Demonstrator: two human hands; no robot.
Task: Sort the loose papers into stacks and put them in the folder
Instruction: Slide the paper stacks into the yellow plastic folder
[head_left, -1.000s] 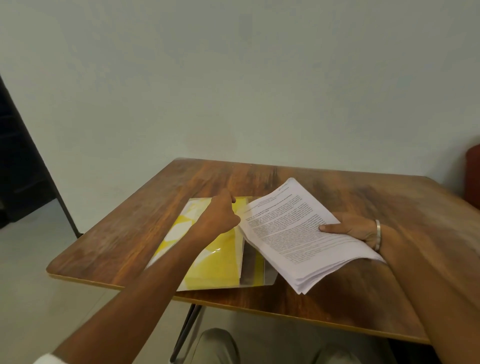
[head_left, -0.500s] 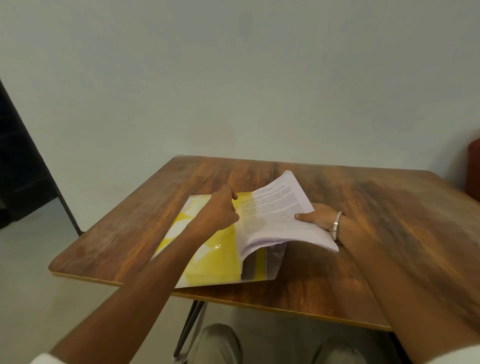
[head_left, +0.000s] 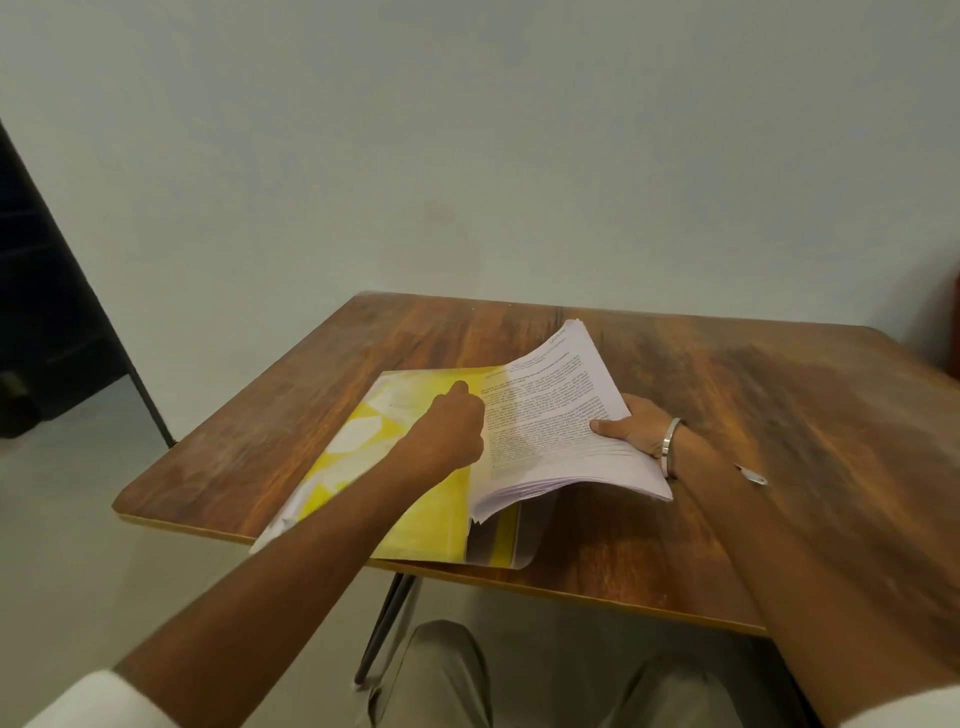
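Note:
A yellow and white plastic folder (head_left: 415, 525) lies on the wooden table (head_left: 779, 415), its near corner over the front edge. My left hand (head_left: 452, 431) grips the folder's top cover at its right edge and holds it up. A thick stack of printed papers (head_left: 550, 431) is tilted, its left edge inside the folder's opening. My right hand (head_left: 634, 431) grips the stack's right side, thumb on top, fingers underneath. A metal bangle is on that wrist.
A small silver and dark object (head_left: 752, 474) lies on the table just right of my right forearm. The table stands against a pale wall. A dark doorway (head_left: 47, 312) is at the left. My knees show below the table's front edge.
My right hand has carried the paper stack leftward, from beside the folder to partly under its lifted cover. My left hand has stayed on the cover.

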